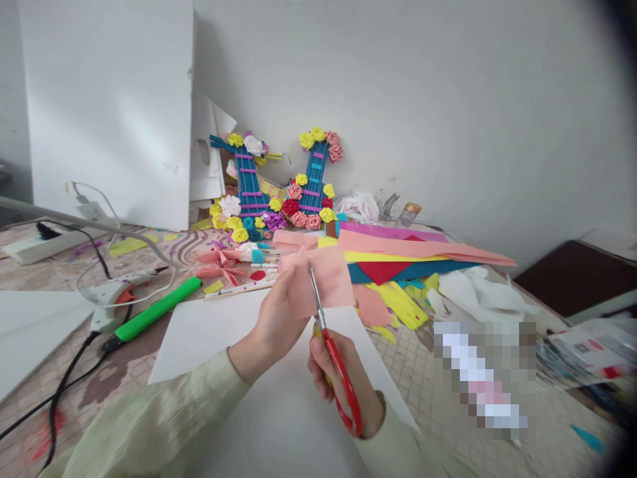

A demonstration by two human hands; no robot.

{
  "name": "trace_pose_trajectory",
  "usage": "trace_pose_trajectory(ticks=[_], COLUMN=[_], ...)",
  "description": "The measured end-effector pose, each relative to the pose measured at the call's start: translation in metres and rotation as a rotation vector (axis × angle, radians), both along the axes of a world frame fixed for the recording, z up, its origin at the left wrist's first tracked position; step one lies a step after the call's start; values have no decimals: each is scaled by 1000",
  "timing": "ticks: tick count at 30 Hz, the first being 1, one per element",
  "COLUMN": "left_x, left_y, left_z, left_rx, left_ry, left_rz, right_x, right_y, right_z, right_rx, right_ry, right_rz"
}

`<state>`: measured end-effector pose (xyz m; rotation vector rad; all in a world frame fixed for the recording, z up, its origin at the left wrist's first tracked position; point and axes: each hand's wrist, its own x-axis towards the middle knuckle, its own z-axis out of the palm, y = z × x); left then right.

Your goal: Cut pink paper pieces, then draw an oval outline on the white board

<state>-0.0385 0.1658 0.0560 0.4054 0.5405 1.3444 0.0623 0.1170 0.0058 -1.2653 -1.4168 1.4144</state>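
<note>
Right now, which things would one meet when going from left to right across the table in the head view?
White power strip, green stick, left hand, red-handled scissors, yellow paper strips, crumpled white material, clear plastic packaging.

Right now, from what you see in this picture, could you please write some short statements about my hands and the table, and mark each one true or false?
1. The right hand holds the red-handled scissors. True.
2. The left hand holds a blue sheet. False: it holds a pink sheet.
3. The glue gun lies to the left of the left hand. True.
4. The flower-trimmed blue pieces are at the near edge of the table. False: they are at the back, by the wall.
5. The white sheet lies below both hands. True.
6. The bright green object lies to the right of the scissors. False: it lies to their left.
</note>
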Motion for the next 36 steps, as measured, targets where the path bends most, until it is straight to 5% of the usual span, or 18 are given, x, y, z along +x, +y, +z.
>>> trace_pose_trajectory(ticks=[15, 36], left_x=[-1, 3], left_y=[0, -4], left_z=[-1, 1], left_rx=[143, 33], left_ry=[-46, -19], left_rz=[-36, -11], right_x=[2, 2], right_y=[-1, 0], right_z=[-5, -5], right_rx=[-9, 6], right_ry=[39, 59], right_rz=[6, 6])
